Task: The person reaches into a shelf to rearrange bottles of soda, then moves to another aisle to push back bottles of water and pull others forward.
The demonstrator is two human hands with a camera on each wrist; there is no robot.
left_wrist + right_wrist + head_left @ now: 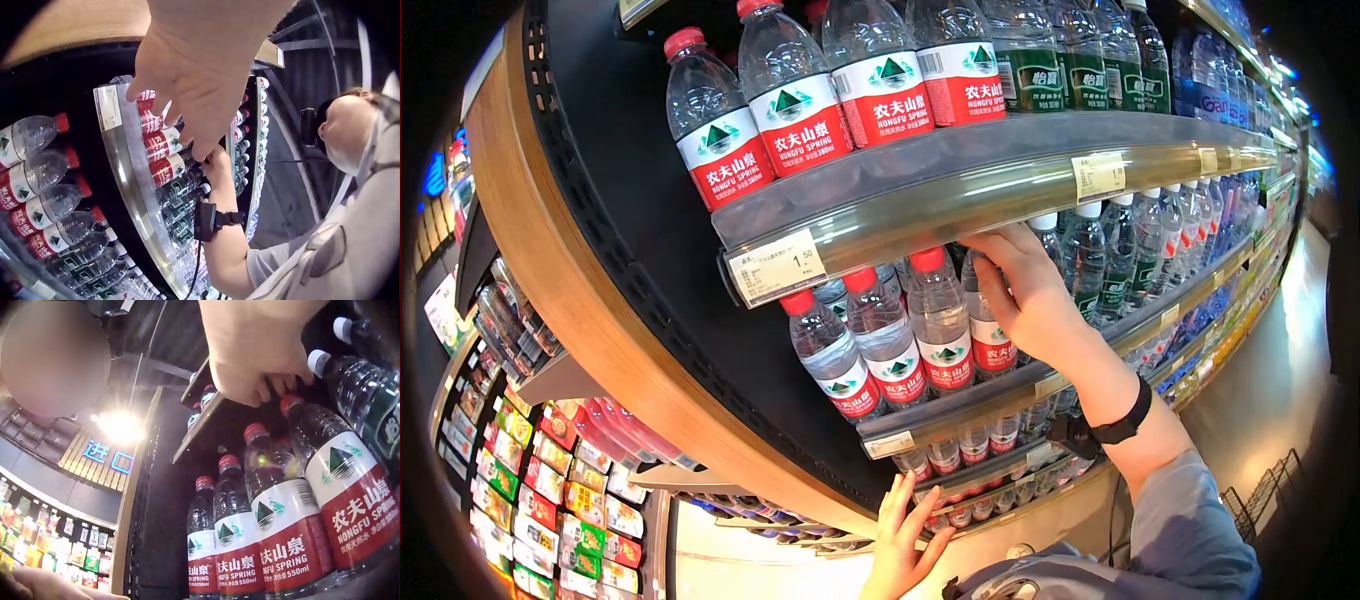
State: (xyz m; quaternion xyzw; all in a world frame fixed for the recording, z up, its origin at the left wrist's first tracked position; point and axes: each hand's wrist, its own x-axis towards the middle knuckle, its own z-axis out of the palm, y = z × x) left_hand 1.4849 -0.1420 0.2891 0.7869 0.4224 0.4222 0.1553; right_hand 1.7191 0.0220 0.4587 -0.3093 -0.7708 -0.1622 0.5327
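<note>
My right hand (1028, 290) reaches in under the upper shelf, over the fourth red-labelled water bottle (992, 340) from the shelf's end. In the right wrist view its bent fingers are right at that bottle's red cap (290, 402); I cannot tell if they grip it. Three like bottles stand beside it, the nearest a red-capped water bottle (948, 350). Lower down, near the shelf's end, my left hand (905, 545) is held with its fingers spread and nothing in them. In the left wrist view the left hand (197, 72) hangs close to the camera.
Close above the right hand runs the upper shelf's front edge (960, 190), with more bottles on it. Green-labelled bottles (1085, 265) stand to the right. A wooden end panel (590, 270) borders the shelves at left. Beyond it is a rack of colourful packets (550, 490).
</note>
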